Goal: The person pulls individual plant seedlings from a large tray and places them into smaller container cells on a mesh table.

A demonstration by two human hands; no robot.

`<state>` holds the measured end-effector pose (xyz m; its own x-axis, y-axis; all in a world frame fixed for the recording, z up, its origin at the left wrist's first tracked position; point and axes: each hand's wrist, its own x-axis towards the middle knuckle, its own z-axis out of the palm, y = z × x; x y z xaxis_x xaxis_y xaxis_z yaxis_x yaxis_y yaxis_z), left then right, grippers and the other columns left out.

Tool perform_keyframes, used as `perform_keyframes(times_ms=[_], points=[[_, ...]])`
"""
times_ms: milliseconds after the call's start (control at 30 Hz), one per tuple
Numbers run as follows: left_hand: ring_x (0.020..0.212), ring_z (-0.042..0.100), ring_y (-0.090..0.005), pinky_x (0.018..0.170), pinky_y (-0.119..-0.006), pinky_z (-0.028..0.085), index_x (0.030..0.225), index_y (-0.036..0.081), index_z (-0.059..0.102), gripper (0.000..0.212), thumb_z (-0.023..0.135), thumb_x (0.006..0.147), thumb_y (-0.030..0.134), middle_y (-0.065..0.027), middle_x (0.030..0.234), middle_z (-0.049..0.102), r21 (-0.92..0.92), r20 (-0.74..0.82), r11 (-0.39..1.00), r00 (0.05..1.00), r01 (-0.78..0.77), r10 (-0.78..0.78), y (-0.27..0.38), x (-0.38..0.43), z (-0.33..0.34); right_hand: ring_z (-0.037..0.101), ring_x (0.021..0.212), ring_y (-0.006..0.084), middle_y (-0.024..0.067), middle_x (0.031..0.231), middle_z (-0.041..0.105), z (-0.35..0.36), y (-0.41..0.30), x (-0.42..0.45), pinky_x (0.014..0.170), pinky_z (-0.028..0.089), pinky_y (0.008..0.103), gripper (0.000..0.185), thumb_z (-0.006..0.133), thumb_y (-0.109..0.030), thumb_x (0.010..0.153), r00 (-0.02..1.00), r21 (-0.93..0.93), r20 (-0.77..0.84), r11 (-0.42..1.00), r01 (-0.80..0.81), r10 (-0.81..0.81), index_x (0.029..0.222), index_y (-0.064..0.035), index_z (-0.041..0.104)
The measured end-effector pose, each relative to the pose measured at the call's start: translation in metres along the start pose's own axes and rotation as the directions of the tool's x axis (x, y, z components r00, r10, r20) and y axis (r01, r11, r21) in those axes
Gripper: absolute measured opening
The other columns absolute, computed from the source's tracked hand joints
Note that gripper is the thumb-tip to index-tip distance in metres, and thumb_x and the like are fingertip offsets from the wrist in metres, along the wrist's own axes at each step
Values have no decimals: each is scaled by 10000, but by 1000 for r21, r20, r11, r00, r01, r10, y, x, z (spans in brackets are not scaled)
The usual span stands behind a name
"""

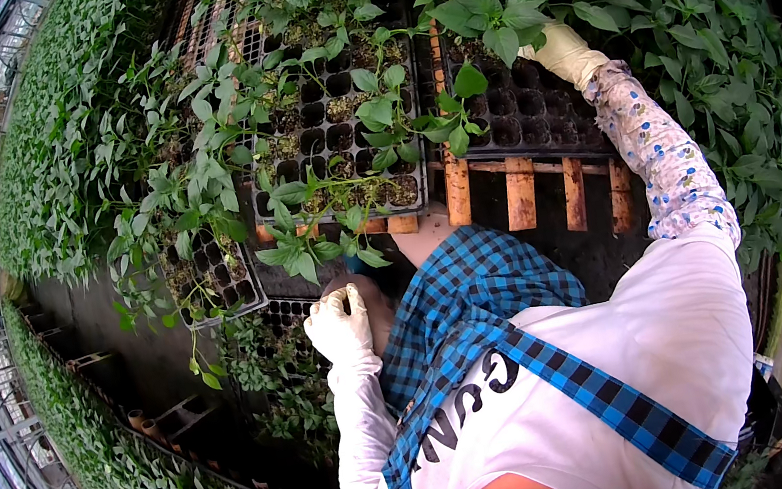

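Note:
My left hand [339,322], in a pale glove, is held over my knee with its fingers curled; nothing shows clearly in it. Gloved too, my right hand [559,52] reaches among the leaves above a black cell tray [529,102] at the upper right; leaves hide its fingertips, so any grip is hidden. Many cells of that tray hold no plant. Left of it lies another black cell tray [336,131], with seedlings in some cells and leafy stems drooping over its near edge. A smaller-looking seedling tray [213,275] sits further left.
Wooden slats [521,194] of a bench jut out under the trays. Dense green seedlings [695,47] crowd the right side, and more [68,164] fill the left. Lower left, another cell tray [287,313] stands near leafy plants. Concrete blocks [189,417] lie near the dark floor.

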<state>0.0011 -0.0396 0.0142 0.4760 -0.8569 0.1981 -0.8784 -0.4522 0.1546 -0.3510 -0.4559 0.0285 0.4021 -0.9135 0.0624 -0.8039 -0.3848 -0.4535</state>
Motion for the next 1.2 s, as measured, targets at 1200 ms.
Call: perform_keyframes(times_ms=[1200], points=[[810,633,-230,750,-398,447,779,152,698,153,717,825,297,-17,778,669,-125,-51,991,997,56,-62,-12,-7,-7,508,590,105,-3,714,595,113,-247,163,513,410,255,303,516,-282,997,991,974,108,191,-120,75,805,-62,597]])
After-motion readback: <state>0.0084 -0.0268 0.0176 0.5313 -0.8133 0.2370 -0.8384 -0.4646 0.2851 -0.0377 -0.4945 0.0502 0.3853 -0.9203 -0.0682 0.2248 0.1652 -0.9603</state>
